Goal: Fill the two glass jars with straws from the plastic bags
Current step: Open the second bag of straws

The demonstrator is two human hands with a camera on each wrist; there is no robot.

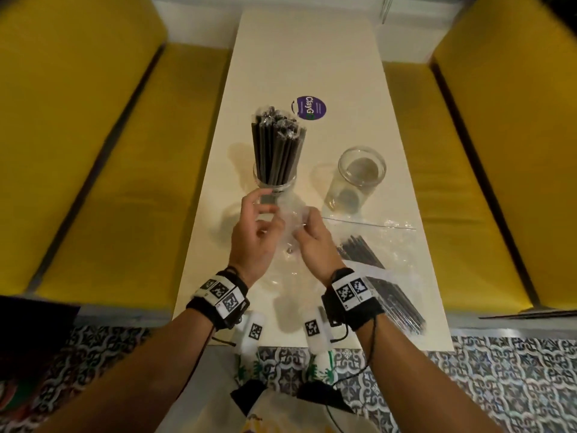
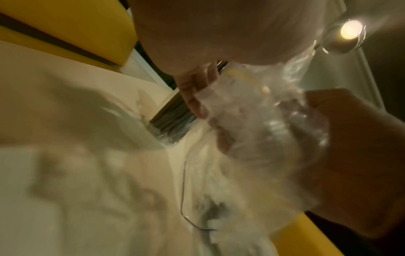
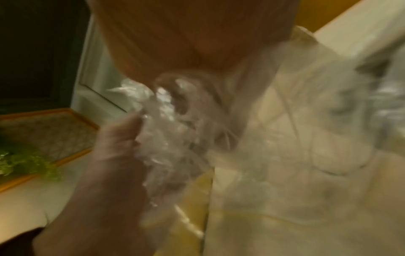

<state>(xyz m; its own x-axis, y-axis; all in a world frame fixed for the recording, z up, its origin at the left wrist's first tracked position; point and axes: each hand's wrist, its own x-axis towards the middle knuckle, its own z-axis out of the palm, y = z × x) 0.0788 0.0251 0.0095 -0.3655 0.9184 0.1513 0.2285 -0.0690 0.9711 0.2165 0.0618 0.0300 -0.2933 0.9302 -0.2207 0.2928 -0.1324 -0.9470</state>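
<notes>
The left glass jar (image 1: 274,182) stands mid-table, packed with wrapped black straws (image 1: 278,142). To its right, the second glass jar (image 1: 360,171) is empty. Just in front of the full jar, both hands hold a crumpled, empty clear plastic bag (image 1: 288,228) above the table. My left hand (image 1: 267,214) curls its fingers on the bag's left side and my right hand (image 1: 304,228) pinches its right side. In the wrist views the plastic bag (image 2: 252,124) (image 3: 162,131) is bunched between the fingers. Two more bags of black straws (image 1: 365,253) lie at the near right.
The narrow cream table (image 1: 312,57) runs away from me between yellow cushioned benches (image 1: 93,151). A purple round sticker (image 1: 310,108) sits beyond the full jar. A flat clear bag (image 1: 387,223) lies near the empty jar. Patterned floor tiles (image 1: 499,385) show below the table's near edge.
</notes>
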